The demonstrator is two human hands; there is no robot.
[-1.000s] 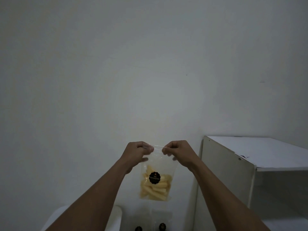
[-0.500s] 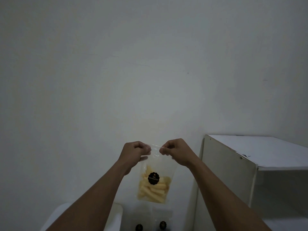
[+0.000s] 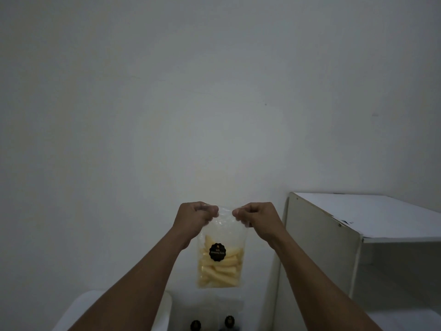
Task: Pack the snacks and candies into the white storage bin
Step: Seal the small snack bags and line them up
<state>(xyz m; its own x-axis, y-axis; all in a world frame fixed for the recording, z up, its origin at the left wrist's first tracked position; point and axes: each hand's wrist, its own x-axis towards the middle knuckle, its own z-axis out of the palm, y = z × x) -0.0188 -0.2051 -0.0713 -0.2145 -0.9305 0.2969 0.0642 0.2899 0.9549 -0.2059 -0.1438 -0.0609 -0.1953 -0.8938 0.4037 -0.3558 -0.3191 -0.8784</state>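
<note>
Pinching the top corners of the snack bag [image 3: 220,266], the left hand [image 3: 195,216] and right hand [image 3: 255,217] dangle it upright; the white bin [image 3: 162,306] lies below, leftward.

1. Your left hand [image 3: 195,217] and right hand [image 3: 259,218] are raised before a plain wall [image 3: 214,91], each pinching a top corner of a clear snack bag [image 3: 220,271].
2. The bag hangs upright between them, its lower half filled with pale yellow sticks, with a round black label [image 3: 217,252] on its front.
3. Under your left forearm shows the rounded rim of a white bin [image 3: 164,316]. Just right of it, two more black labels [image 3: 195,325] peek in at the bottom edge.
4. A white cabinet [image 3: 358,211] stands at your right.
</note>
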